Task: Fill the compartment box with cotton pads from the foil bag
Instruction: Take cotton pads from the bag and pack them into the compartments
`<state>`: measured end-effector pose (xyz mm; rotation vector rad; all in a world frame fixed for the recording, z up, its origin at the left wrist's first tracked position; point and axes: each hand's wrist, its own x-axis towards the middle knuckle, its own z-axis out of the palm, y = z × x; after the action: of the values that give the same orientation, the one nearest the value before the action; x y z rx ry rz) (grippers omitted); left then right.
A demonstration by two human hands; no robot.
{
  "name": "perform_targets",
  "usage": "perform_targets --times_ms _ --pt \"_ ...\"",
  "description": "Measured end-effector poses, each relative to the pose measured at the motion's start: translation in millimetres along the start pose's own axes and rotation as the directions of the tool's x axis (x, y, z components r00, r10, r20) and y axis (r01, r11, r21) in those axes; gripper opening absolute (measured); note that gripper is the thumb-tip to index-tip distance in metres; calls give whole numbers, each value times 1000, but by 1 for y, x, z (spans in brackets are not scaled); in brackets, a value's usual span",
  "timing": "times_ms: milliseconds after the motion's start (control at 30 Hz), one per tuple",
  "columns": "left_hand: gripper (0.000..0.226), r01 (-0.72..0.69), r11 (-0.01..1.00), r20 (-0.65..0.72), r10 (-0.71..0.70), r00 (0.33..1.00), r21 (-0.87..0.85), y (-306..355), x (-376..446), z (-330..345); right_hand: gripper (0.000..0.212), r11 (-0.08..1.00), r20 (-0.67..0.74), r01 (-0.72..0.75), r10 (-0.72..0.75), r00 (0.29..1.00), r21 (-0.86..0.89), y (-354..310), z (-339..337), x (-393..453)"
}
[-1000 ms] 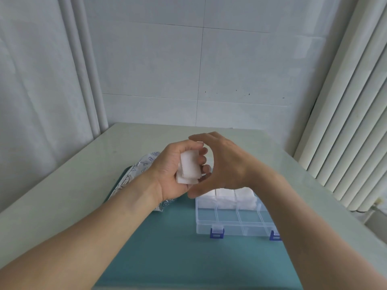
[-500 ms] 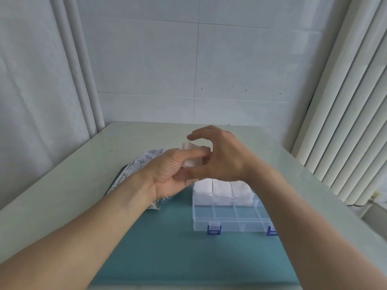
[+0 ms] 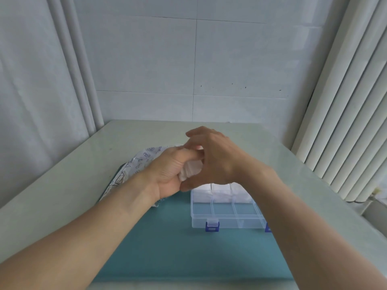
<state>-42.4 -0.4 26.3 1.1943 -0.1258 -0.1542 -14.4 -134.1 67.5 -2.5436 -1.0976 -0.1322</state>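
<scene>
— Starting at the left, what do we see?

— We see the foil bag (image 3: 134,170) lying on the left edge of the teal mat (image 3: 178,243), partly on the pale desk (image 3: 62,189), and our left forearm crosses over it. It lies where it did a second ago.

— And our left hand (image 3: 169,174)?

— Its fingers (image 3: 188,156) are curled round a small stack of cotton pads (image 3: 189,171), held above the mat just left of the compartment box (image 3: 228,210). A second ago the stack stood upright and plainly visible in our grip; now our hand has turned and dropped a little, and only a creased white edge of the pads shows between the two hands.

— Then the right hand (image 3: 217,160)?

— It sits right against the left one, over the pads. The index finger is raised, the other fingers bend toward the stack, and the thumb reaches underneath. We cannot tell whether it is pinching the pads or only touching them.

— And the box?

— It stands open on the mat below our right wrist. The far row of compartments holds white pads; the near row, by the blue latches (image 3: 212,226), shows only clear plastic. Nothing there has changed.
</scene>
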Motion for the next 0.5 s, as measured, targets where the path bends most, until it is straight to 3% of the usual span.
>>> perform_targets --times_ms 67,167,267,400,500 --pt "7 36 997 28 -38 999 68 0 -2 0 99 1000 -25 -4 4 1000 6 0 0 0" --pt "17 121 987 26 -124 992 109 -2 -2 -2 127 1000 49 -27 26 998 9 2 -3 -2" --pt "20 127 992 2 -128 992 23 -5 -1 0 98 1000 48 -20 21 999 -23 5 -1 0" --pt "34 92 992 25 -91 996 -84 -3 1 0 95 999 43 -27 28 999 -25 6 2 1" --pt "31 87 994 14 -86 996 -66 -1 -1 1 91 1000 49 -19 19 999 -15 5 3 0"
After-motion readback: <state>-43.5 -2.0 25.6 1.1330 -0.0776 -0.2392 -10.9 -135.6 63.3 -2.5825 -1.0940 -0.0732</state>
